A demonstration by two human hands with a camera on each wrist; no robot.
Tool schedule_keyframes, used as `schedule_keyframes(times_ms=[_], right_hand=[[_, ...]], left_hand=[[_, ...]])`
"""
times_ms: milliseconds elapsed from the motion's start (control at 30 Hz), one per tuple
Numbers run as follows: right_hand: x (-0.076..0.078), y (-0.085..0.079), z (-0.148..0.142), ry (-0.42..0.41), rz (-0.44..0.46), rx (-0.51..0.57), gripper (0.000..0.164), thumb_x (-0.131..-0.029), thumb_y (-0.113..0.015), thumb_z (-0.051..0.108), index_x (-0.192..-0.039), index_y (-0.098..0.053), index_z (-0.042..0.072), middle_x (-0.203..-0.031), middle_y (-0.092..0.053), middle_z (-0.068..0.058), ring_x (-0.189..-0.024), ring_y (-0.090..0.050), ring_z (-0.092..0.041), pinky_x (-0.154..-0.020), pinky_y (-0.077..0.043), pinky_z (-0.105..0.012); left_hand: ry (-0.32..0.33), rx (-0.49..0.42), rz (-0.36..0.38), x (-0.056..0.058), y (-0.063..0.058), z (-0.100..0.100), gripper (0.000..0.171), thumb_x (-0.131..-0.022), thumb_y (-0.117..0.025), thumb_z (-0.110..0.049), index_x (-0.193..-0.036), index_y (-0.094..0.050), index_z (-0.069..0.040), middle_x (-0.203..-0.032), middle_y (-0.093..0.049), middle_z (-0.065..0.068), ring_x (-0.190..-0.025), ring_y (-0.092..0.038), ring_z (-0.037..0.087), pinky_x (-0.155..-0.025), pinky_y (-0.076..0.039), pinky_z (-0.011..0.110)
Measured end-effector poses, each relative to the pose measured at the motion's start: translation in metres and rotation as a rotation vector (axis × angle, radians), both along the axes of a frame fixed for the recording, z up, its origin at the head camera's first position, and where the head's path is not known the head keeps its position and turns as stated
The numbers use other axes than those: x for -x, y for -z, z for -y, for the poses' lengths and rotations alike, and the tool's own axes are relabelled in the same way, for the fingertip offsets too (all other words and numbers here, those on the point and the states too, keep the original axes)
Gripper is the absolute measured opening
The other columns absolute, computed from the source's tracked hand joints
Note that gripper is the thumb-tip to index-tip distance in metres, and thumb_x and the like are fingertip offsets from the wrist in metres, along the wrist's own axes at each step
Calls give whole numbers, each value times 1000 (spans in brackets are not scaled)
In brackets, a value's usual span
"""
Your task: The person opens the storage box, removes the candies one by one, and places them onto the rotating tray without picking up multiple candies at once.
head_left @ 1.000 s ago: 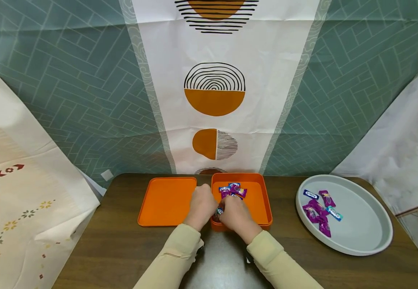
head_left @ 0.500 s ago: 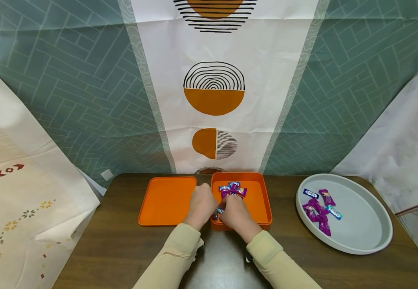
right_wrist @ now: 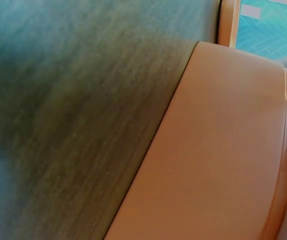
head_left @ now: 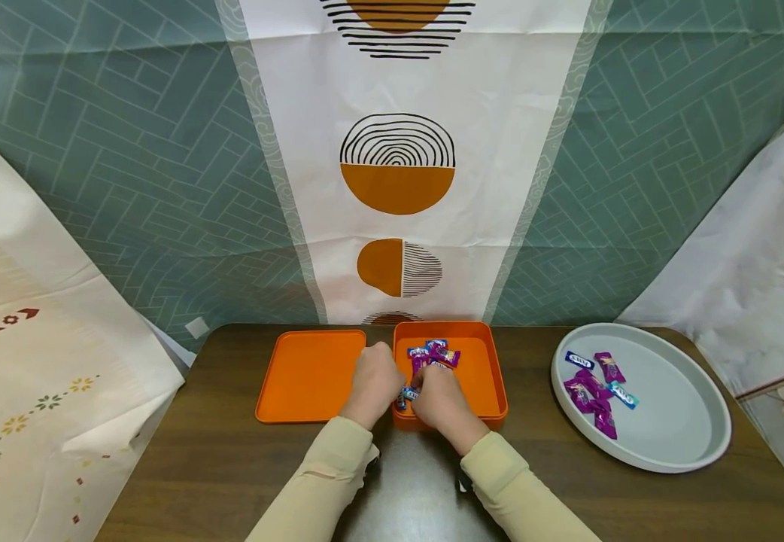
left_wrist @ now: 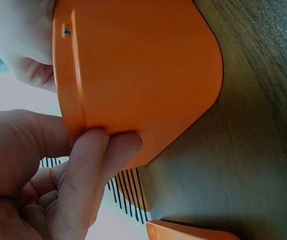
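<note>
Item 1: orange box [head_left: 480,380], bottom centre of the head view, open side up, on a brown table [head_left: 192,452]. Walls look thin, smooth and fairly stiff; judged light, a little slippery, not fragile. Best hold: the rim, thumb inside and fingers outside. Sides run up the frame, slightly askew; near square, so foreshortening leaves the long axis uncertain.

Item 2: wrapped candies, loose in the box, left half: a purple candy [head_left: 446,357], lying left to right, in the upper group; a blue candy [head_left: 411,394] nearer the bottom, roughly crosswise. Judged light, with slick, soft wrappers; best pinched across the middle.

Item 3: left hand [head_left: 375,382], at the lower left of the box. Thumb and fingers pinch the box wall at its rim, as the left wrist view shows.

Item 4: right hand [head_left: 443,401], over the near rim, beside the blue candy. Fingertips hidden; whether they clamp candy or rim, cannot tell.

Item 5: flat orange tray [head_left: 311,376], left of the box, just beside it.

Item 6: round grey tray [head_left: 679,421], lower right of the frame, well apart, bearing further purple and blue candies [head_left: 593,385].
</note>
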State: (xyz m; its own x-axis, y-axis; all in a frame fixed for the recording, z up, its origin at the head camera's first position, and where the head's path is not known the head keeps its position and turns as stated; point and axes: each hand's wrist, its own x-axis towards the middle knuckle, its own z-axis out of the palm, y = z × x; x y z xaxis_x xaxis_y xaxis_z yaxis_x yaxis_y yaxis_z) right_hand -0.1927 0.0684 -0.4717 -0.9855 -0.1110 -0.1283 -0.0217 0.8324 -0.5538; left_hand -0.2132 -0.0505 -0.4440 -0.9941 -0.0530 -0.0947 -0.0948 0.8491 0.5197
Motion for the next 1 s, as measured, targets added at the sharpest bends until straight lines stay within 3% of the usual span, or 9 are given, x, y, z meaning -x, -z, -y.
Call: schedule_keyframes(times_ms=[167,433,767,1000], right_hand=[[-1,0,-1,15,11,-5,22,-68,-77,15,-87,-68,13,-82,-59,1,-74,-53,-17,-76,-49,-35],[-1,0,-1,11,-10,-34,13,-70,-74,15,-78,-63,13,-74,-55,1,-67,-50,-16,-67,-48,-32],[-2,-2,-4,37,-6,-18,18,-68,-77,15,-77,-63,11,-73,-55,1,-65,-50,-17,-63,-48,-29],[-5,-3,-19,32,-97,24,10,-71,-74,11,-78,-67,9,-74,-60,0,-66,-54,-16,-63,-51,-30]], left_hand=[[1,-1,-8,0,0,-1,15,-69,-72,-10,-76,-60,-3,-64,-53,5,-50,-50,19,-40,-43,25],[3,-11,-11,-1,-1,-2,15,-70,-71,-8,-77,-59,-4,-63,-53,4,-49,-50,17,-41,-44,25],[-16,-19,16,-1,-2,-3,22,-69,-75,-10,-85,-62,-2,-68,-56,5,-51,-52,17,-46,-48,28],[-15,-21,12,-3,0,-2,21,-71,-75,-10,-85,-61,-2,-68,-56,5,-49,-52,15,-43,-47,27]])
